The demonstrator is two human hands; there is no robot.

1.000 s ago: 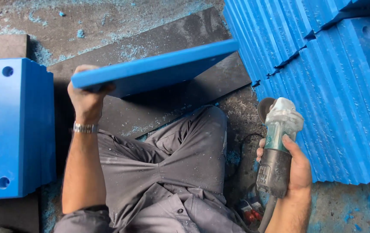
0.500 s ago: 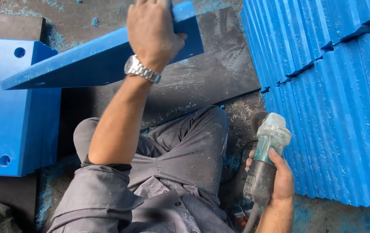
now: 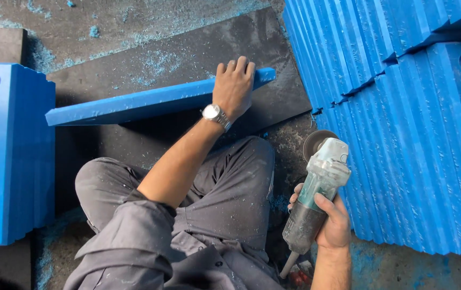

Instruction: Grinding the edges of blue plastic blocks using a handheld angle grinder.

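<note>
1. Gripping: the left hand (image 3: 234,86) is clamped over the top edge of a long blue plastic board (image 3: 133,106), fingers curled over the far side. The board stands on its long edge, tilted, on a dark mat (image 3: 187,53) on the floor, at about 11 o'clock from the person's lap. Held near its right end, probably to keep it from tipping flat.
2. The right hand (image 3: 333,223) is closed around the dark body of an angle grinder (image 3: 316,193), at about 4 o'clock. Disc end points up and away from the legs, well apart from the board; likely parked clear of the body while the board is steadied. Whether the disc turns: cannot tell.
3. A stack of blue boards (image 3: 402,134) leans edge-on at 2–3 o'clock, just beside the grinder head. A second blue stack with round holes (image 3: 10,156) sits at 9 o'clock. Both are within arm's reach of the seated person.
4. Blue shavings (image 3: 155,62) lie scattered over the mat and floor at 12 o'clock.
5. Grey trousers (image 3: 225,188): legs folded, knees under the raised board.
</note>
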